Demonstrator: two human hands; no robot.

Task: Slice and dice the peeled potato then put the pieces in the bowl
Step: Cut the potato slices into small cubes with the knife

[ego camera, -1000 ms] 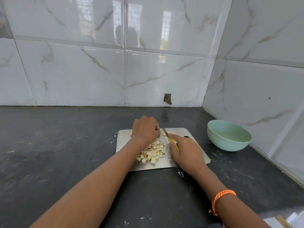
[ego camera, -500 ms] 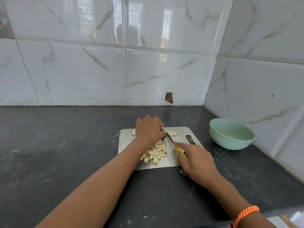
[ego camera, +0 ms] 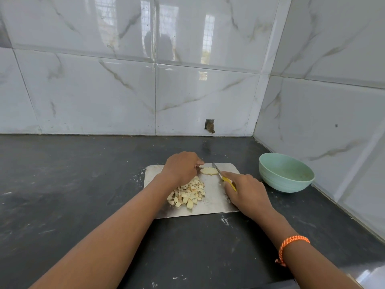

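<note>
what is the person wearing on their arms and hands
Both forearms are bare, with no sleeves in view. The left hand has no glove, ring or band showing. The right hand is also ungloved, and its wrist carries an orange braided wristband flecked with white.

A dark stone counter (ego camera: 62, 184) meets glossy marble-patterned wall tiles (ego camera: 93, 90), one showing a small chipped hole (ego camera: 210, 126).

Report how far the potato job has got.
Done: a pile of dice lies on the board. In hand: the left hand steadies a last slice while the right hand holds the knife beside it. Left: dicing that slice and filling the bowl, which shows no pieces yet.
</note>
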